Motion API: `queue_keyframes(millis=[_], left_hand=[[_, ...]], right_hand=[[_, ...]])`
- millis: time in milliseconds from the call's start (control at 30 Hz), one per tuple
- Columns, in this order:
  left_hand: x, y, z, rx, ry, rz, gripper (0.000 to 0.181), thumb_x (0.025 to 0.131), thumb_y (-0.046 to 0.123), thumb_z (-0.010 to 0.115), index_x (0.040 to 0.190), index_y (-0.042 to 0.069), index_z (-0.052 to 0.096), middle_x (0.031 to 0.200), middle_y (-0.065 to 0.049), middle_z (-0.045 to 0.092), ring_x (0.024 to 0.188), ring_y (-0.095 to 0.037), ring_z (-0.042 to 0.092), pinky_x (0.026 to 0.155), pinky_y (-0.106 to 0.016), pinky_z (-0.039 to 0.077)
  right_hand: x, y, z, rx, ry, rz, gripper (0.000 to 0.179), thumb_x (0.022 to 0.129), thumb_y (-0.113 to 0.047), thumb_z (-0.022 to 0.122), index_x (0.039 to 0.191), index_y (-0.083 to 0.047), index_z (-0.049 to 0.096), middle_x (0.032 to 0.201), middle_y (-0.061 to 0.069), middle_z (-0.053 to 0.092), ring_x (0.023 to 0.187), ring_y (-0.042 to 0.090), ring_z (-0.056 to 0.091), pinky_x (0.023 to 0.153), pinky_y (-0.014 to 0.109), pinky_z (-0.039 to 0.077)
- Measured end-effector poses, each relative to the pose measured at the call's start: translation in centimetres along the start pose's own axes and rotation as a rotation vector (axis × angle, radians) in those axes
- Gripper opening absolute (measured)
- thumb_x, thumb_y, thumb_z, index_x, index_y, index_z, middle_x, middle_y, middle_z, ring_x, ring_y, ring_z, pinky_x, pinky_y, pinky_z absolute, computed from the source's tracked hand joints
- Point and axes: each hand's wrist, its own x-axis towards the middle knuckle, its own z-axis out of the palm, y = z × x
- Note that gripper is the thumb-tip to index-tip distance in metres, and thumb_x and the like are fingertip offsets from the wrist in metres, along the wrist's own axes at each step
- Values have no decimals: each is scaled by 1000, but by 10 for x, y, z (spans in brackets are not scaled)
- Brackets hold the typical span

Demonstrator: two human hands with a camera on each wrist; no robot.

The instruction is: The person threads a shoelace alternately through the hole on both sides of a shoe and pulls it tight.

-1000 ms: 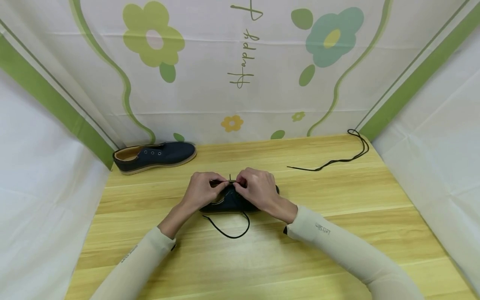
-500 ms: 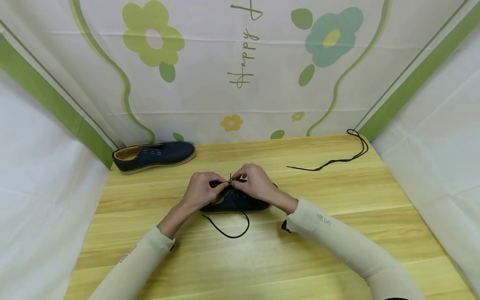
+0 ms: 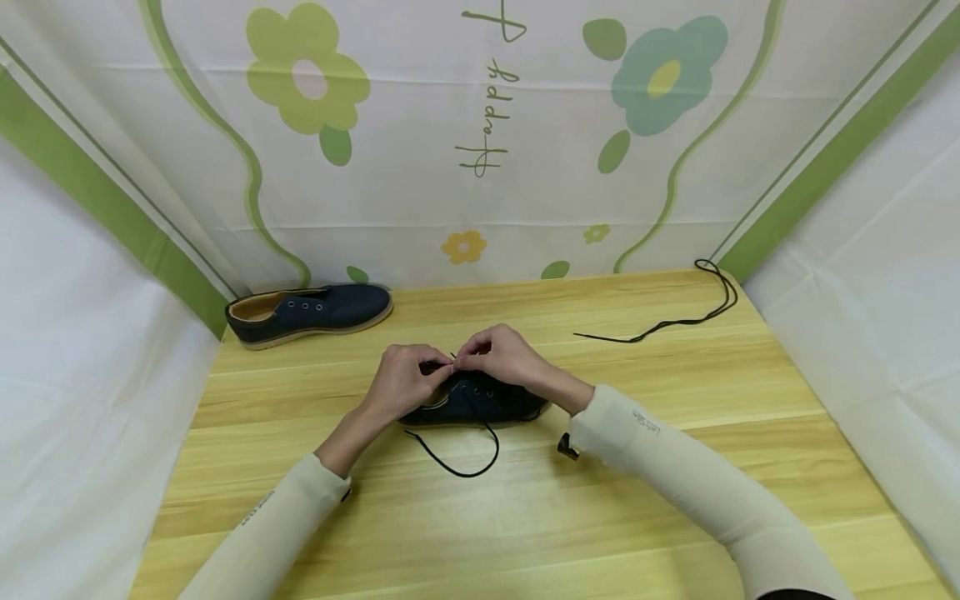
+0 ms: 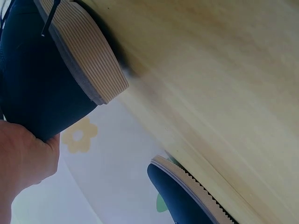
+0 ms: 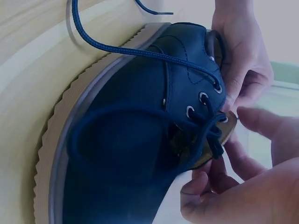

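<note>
A navy shoe with a tan sole lies mid-table, toe to the right. My left hand pinches the edge of its eyelet flap, close to the opening. Opposite it, my right hand has its thumb and fingers at the same flap, pinching the black shoelace tip by an eyelet. In the right wrist view, the shoelace runs through the near eyelets and loops over the toe. Its other end curves onto the table in front. The left wrist view shows the shoe's heel side above the left hand.
A second navy shoe, unlaced, stands at the back left by the curtain. Another black shoelace lies folded at the back right. A white curtain with printed flowers borders the wooden table behind.
My right hand has shifted left and slightly up along the flap, uncovering more of the shoe's front. The lace tip has moved a little left. The left hand stays in place.
</note>
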Motion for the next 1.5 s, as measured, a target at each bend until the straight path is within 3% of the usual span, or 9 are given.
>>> queue_keyframes(millis=[233, 533, 667, 833, 1000, 1500], left_hand=[[-1, 3, 0, 6, 9, 17, 4, 93, 13, 83, 92, 10, 86, 90, -1, 81, 78, -16, 76, 70, -36, 61], [-1, 3, 1, 32, 20, 18, 4, 93, 14, 84, 93, 11, 86, 90, 0, 81, 79, -16, 76, 70, -36, 61], [-1, 2, 1, 32, 11, 3, 5, 94, 15, 83, 94, 12, 86, 90, 0, 81, 80, -15, 76, 71, -36, 61], [-1, 3, 1, 27, 1, -3, 5, 95, 15, 82, 94, 12, 86, 91, -1, 81, 79, -15, 76, 71, -36, 61], [-1, 4, 0, 35, 6, 7, 5, 94, 15, 83, 95, 11, 86, 92, -1, 81, 80, -16, 77, 72, -37, 62], [-1, 3, 0, 27, -20, -11, 6, 97, 15, 80, 97, 12, 86, 94, -1, 82, 83, -15, 77, 74, -36, 62]], right_hand=[[1, -1, 1, 94, 46, 8, 15, 104, -18, 71, 103, -7, 81, 107, 2, 78, 100, 16, 71, 90, 35, 58], [-3, 0, -23, 507, 91, 14, 21, 108, -7, 61, 117, 11, 68, 110, 22, 76, 100, 22, 76, 104, 59, 53], [-8, 4, -38, 604, 124, 42, 18, 107, -6, 63, 114, 9, 69, 105, 18, 77, 97, 23, 78, 101, 54, 56], [-15, 15, -59, 652, 166, 56, 16, 106, -4, 64, 115, 9, 66, 99, 13, 78, 94, 29, 79, 91, 45, 61], [-27, 29, -85, 671, 237, 57, 11, 106, -2, 61, 113, 7, 64, 95, 11, 77, 85, 20, 79, 82, 34, 64], [-56, 65, -140, 668, 379, 86, 8, 106, -4, 63, 110, 1, 68, 93, 5, 78, 84, 15, 78, 83, 30, 63]])
